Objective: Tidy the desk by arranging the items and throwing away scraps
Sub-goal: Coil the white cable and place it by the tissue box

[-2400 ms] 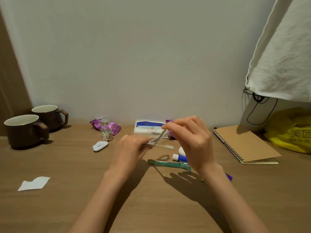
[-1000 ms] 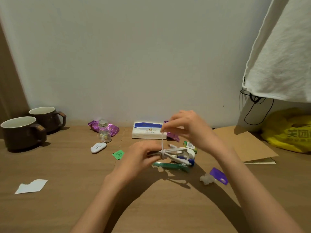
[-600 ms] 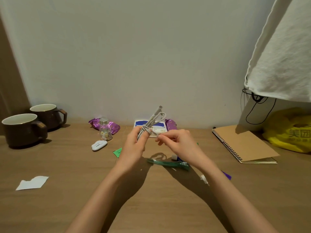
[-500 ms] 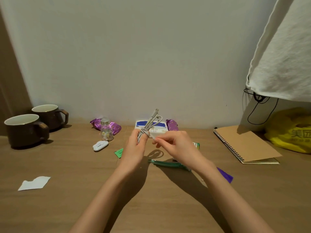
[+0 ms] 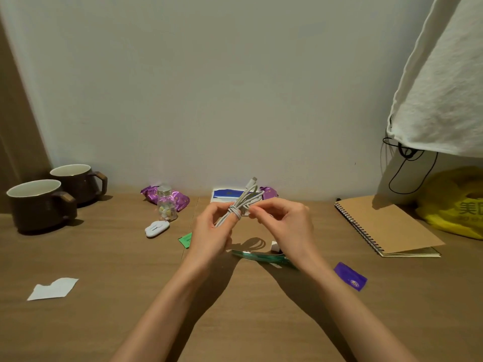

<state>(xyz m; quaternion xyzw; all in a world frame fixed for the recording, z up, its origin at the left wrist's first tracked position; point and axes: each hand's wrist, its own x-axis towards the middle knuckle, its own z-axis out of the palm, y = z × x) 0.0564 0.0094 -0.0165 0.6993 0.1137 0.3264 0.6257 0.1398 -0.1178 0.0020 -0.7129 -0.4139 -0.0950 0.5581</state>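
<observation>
Head view: cable (image 5: 241,205) is held above the mid-desk (image 5: 235,322). The bundle's long axis tilts up-right, plug end on top. Left hand (image 5: 209,236) grip pinches the bundle just below the wrap turns. Right hand (image 5: 285,226) grip pinches the loose end beside the wrap, so it's nearer for tucking. Cord is white, thin, limp and woven-looking.

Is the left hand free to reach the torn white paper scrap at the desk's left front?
Probably not yet: the left hand grips the coiled white cable, which the right hand also pinches. The desk between it and the paper scrap looks bare.
</observation>
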